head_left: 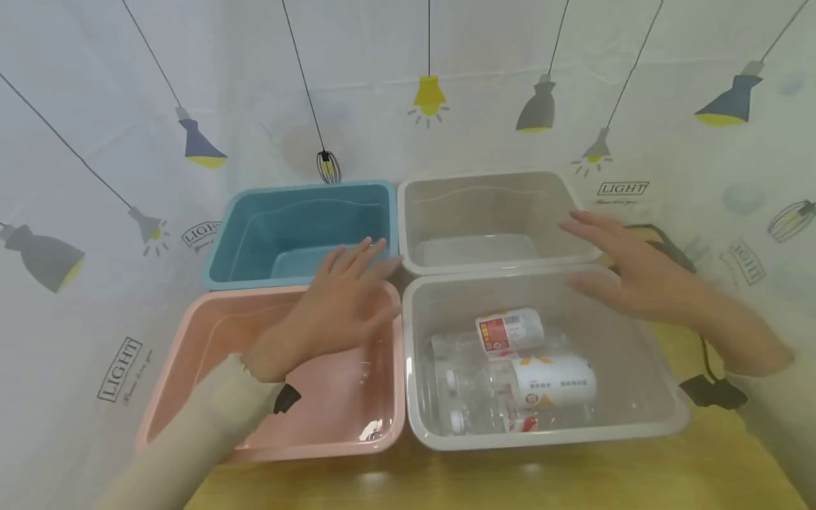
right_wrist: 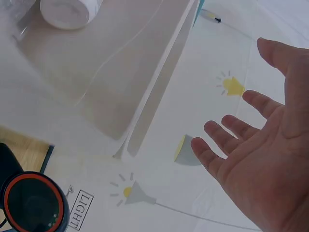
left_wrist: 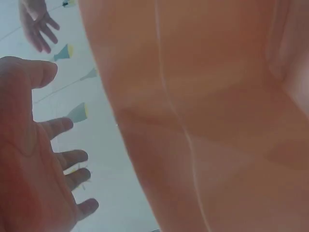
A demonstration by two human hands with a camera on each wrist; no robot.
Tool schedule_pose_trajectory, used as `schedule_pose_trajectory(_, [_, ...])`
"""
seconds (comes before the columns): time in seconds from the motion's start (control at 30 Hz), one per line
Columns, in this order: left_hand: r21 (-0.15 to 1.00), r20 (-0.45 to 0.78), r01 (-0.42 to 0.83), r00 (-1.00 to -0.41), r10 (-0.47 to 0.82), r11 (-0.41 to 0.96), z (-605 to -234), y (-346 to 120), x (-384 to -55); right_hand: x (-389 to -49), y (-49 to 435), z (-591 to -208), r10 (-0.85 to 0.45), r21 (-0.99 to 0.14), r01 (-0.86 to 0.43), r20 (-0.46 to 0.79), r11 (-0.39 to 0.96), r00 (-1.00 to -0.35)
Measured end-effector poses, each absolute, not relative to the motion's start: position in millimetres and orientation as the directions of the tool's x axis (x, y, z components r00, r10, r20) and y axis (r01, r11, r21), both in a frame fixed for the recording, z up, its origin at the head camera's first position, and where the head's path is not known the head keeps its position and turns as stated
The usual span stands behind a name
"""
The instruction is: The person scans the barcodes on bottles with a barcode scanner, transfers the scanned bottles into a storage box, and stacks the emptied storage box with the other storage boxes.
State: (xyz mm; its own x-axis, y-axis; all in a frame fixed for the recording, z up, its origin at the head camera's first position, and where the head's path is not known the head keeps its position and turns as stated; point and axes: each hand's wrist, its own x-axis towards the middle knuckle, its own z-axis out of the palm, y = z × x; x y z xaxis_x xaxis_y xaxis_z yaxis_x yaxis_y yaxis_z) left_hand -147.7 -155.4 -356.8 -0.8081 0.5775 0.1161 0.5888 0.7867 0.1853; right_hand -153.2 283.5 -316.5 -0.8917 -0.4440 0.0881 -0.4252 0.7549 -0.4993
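My left hand (head_left: 338,304) hovers over the pink tub (head_left: 306,432) with its fingers spread, holding nothing. Behind that tub stands a blue tub (head_left: 299,209). On the right, my right hand (head_left: 644,276) is held above the right side of two pale tubs, fingers extended and nothing in them. The back pale tub (head_left: 472,205) has nothing visible inside. Several clear plastic bottles lie on their sides in the front pale tub (head_left: 637,368), including a white-labelled bottle (head_left: 554,380) and a red-and-white-labelled bottle (head_left: 510,331). Both wrist views show the palms bare.
All four tubs stand close together on a wooden table (head_left: 510,482). A white cloth printed with hanging lamps (head_left: 472,42) forms the backdrop. Dark cable (head_left: 669,248) runs along the right side. A round black device with an orange ring (right_wrist: 34,203) appears in the right wrist view.
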Motion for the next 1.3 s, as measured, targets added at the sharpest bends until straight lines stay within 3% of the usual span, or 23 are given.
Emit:
schedule_pose_trajectory(0.27, [0.107,0.229,0.696,-0.712,0.664,0.71,-376,-162,-145,-130,269,-320,-0.486,-0.496,-0.479,0.127,0.724,-0.865])
schedule_pose_trajectory(0.43, [0.135,0.252,0.729,-0.68,0.689,0.671,-383,-166,-144,-121,259,-321,-0.514,-0.486,-0.516,0.15,0.706,-0.845])
schedule_pose_trajectory(0.57, [0.153,0.261,0.735,-0.675,0.69,0.661,-386,-170,-140,-116,248,-323,-0.559,-0.45,-0.56,0.15,0.696,-0.815])
schedule_pose_trajectory(0.8, [0.141,0.257,0.731,-0.678,0.689,0.667,-389,-174,-136,-112,231,-331,-0.686,-0.322,-0.714,0.216,0.622,-0.695])
schedule_pose_trajectory(1.0, [0.135,0.237,0.719,-0.691,0.682,0.682,-389,-173,-134,-111,221,-338,-0.739,-0.263,-0.75,0.161,0.606,-0.654])
schedule_pose_trajectory(1.3, [0.126,0.256,0.716,-0.692,0.675,0.686,-393,-172,-135,-114,205,-346,-0.815,-0.28,-0.802,0.102,0.527,-0.571])
